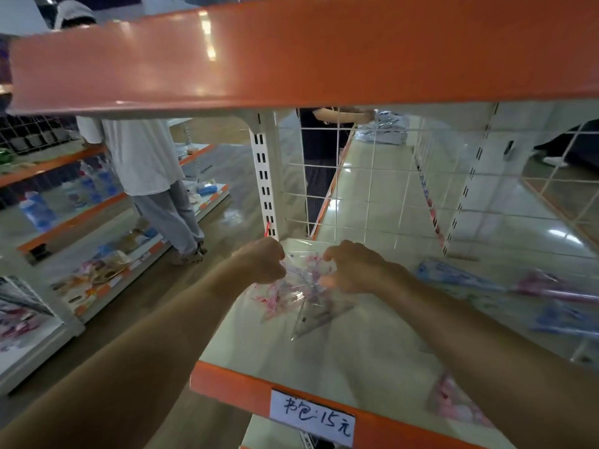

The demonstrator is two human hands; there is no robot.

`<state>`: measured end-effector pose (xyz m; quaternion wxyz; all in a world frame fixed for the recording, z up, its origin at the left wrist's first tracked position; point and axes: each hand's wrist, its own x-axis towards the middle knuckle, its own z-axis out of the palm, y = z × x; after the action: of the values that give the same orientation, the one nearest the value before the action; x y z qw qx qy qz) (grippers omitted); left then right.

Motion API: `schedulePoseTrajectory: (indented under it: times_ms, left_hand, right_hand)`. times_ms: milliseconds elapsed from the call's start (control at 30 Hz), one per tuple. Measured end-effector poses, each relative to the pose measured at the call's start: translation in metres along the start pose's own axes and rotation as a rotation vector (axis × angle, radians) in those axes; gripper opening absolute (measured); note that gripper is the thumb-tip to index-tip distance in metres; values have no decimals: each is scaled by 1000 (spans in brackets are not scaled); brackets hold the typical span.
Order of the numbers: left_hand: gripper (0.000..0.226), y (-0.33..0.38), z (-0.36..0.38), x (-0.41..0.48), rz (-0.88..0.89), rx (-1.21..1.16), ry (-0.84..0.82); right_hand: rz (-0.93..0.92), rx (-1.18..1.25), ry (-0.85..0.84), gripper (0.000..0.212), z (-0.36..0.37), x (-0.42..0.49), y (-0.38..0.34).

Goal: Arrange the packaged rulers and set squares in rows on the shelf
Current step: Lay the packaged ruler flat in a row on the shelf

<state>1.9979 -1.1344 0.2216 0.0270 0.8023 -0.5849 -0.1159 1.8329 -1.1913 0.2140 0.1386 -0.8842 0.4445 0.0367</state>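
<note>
Left hand, right hand both pinch clear set-square pack mid-frame on shelf; packs at right loose, rows unformed.

Bright, even overhead light, wide-angle view.
Lamp glare streaks the orange shelf; packets at right blur; edges bend.

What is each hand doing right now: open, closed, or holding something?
The left hand is closed, pinching the clear packet at its top edge.
The right hand is closed, gripping the same packet.
</note>
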Motion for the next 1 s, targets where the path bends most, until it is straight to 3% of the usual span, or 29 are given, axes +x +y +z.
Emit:
schedulePoseTrajectory:
  times_ms: [167,433,633,833,1000]
  left_hand:
    - [44,-7,8,12,34,-53,-51]
    - [47,-16,10,22,50,-105,-132]
    - [42,-14,11,19,42,-149,-139]
    - [38,-13,9,19,-13,-237,-151]
    - [39,-12,12,19,-10,-263,-170]
  right_hand:
    - [60,-59,-11,72,11,24,-15]
    - [-25,-147,-3,56,14,30,-29]
    - [-1,-23,-87,42,19,35,-33]
    - [-29,19,-61,31,26,34,-32]
    - [-2,139,-81,34,25,29,-29]
